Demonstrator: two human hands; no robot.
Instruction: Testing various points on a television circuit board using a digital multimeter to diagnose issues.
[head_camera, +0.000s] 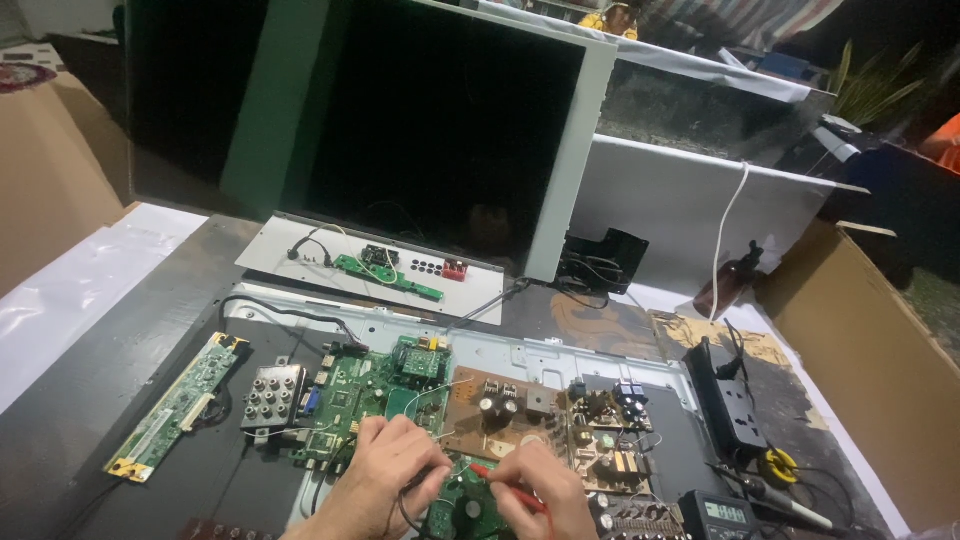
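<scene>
My left hand (385, 470) rests at the bottom centre over a green circuit board (365, 390), its fingers closed on a thin black probe lead. My right hand (540, 490) sits beside it, pinching a red probe (500, 483) whose tip points left onto a small green board (462, 505) between the two hands. Both hands lie close together above the metal chassis (520, 350) that carries the boards. A brown power board (505, 410) with capacitors lies just beyond my fingers.
A long narrow green board (180, 405) lies at the left. A dark screen panel (420, 130) leans upright behind. A black power strip (730, 400), a multimeter (720, 515) and a soldering iron (790, 500) sit at the right. Cardboard (880, 370) borders the right side.
</scene>
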